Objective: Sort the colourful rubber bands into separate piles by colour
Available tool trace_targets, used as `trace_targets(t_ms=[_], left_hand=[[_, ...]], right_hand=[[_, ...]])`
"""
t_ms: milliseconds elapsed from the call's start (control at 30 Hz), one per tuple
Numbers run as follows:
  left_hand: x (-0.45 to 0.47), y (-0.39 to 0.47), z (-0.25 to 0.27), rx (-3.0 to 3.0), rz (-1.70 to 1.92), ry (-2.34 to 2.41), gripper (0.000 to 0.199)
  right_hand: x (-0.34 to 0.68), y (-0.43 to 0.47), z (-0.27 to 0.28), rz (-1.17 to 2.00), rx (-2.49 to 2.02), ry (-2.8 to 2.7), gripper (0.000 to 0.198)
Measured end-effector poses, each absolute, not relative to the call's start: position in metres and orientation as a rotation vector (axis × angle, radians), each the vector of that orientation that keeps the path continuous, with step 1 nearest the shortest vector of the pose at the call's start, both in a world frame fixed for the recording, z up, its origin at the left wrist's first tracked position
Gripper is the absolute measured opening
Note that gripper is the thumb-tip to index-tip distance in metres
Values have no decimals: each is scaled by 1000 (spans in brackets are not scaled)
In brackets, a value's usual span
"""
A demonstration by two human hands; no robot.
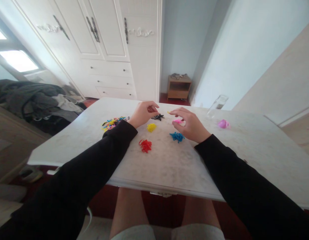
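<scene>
My left hand (145,113) is closed, its fingertips pinched together just above a pile of small black bands (158,117). Whatever sits between those fingertips is too small to make out. My right hand (189,122) has thumb and forefinger apart, over a pink pile (178,121) that it partly covers. A small yellow bit (169,112) shows at the tip of the right forefinger; whether it touches the finger I cannot tell. Between and below the hands lie a yellow pile (151,127), a blue pile (177,137) and a red pile (145,146) of similar thin bands.
A mixed-colour heap (113,123) lies left of my left forearm on the white table (159,166). To the right are a clear glass bottle (218,105) and a round purple object (223,124). Beyond the table stand a white wardrobe (144,66) and a small wooden cabinet (179,87).
</scene>
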State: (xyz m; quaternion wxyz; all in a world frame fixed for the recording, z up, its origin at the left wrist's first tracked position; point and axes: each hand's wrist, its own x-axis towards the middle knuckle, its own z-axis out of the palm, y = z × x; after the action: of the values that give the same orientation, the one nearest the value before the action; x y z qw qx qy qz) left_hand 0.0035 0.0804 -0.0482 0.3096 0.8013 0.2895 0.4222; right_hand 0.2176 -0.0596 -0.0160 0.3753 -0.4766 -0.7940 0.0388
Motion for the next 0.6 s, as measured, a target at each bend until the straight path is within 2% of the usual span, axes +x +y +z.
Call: trace_targets(t_ms=[233,433,600], left_hand=[[2,82,-47,2163,1159,914,18],[-1,80,-39,2159,1207,1001,30],[-1,77,-37,2131,1195,1003,25]], right_hand=[[216,-59,-17,93,-1217,-2043,36],[207,-66,-14,129,-1184,-2186,33],[186,-76,-12,284,-1057,-2420,30]])
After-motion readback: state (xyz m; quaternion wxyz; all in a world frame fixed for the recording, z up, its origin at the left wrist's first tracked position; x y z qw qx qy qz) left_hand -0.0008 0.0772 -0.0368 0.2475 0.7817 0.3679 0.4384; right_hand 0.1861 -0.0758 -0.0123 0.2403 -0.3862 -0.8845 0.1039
